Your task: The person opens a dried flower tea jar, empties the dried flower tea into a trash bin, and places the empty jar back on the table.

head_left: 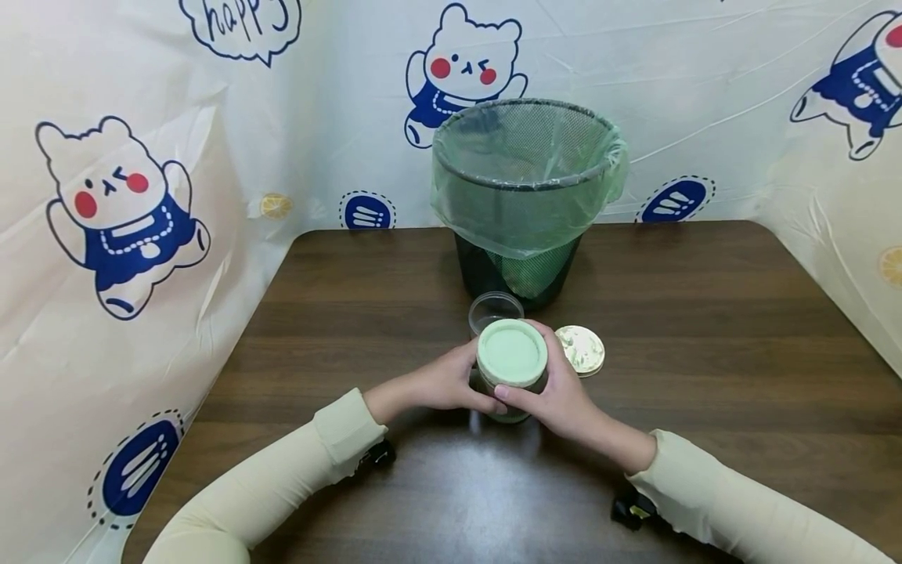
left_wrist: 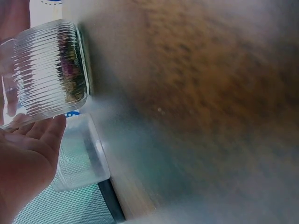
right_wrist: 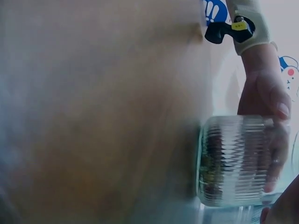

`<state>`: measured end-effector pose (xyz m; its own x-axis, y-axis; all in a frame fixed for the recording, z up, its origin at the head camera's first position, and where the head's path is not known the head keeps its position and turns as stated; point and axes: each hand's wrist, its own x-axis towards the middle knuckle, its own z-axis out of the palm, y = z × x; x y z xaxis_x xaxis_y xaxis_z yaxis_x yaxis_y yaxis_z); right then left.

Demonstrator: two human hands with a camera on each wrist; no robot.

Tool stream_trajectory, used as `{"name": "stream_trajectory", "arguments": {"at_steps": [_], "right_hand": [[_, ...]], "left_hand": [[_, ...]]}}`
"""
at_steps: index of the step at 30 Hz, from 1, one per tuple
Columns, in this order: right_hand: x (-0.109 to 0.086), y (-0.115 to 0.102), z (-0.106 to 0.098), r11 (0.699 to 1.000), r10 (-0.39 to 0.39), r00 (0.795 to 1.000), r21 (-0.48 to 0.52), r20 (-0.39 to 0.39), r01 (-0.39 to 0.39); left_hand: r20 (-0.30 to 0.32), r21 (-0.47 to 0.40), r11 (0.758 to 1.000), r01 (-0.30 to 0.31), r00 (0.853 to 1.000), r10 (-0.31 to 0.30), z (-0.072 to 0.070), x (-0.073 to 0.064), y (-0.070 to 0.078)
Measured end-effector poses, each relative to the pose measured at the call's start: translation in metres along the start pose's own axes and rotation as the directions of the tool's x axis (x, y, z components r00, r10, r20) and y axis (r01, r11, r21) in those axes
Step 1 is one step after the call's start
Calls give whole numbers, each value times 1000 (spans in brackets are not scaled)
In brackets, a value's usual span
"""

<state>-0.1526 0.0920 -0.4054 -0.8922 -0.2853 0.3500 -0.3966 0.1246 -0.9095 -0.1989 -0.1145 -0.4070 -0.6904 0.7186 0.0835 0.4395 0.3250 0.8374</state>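
because the ribbed jar (left_wrist: 44, 70) looks broad, you likely brace it two-sided: left hand (head_left: 447, 383) and right hand (head_left: 566, 399) curl round it, thumbs nearest you; it is upright, lid (head_left: 512, 354) uppermost, in front of the clear tub (left_wrist: 86, 151).

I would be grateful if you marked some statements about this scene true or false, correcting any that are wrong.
1. The left hand and right hand both hold the ribbed glass jar. True.
2. The jar is empty. False: dark, plant-like bits lie at its bottom.
3. A pale green lid sits on top of the jar. True.
4. The round shiny disc lies left of the jar in the head view. False: it lies to the right, beside the right hand.
5. The mesh wastebasket has no liner. False: a green plastic bag lines it.
6. A clear plastic container stands nearer the person than the wastebasket does. True.
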Motion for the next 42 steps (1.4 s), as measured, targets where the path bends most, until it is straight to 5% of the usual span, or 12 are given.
{"name": "stream_trajectory", "arguments": {"at_steps": [17, 32, 42], "right_hand": [[11, -20, -18, 993, -49, 999, 109, 5, 48], [24, -32, -43, 987, 20, 993, 161, -119, 0], [30, -35, -60, 997, 49, 973, 74, -224, -33]], "left_hand": [[14, -5, 1000, -5, 1000, 5, 0, 0, 2], [13, -70, 997, -42, 999, 43, 2, 3, 0], [-1, -54, 997, -51, 999, 51, 2, 2, 1]]}}
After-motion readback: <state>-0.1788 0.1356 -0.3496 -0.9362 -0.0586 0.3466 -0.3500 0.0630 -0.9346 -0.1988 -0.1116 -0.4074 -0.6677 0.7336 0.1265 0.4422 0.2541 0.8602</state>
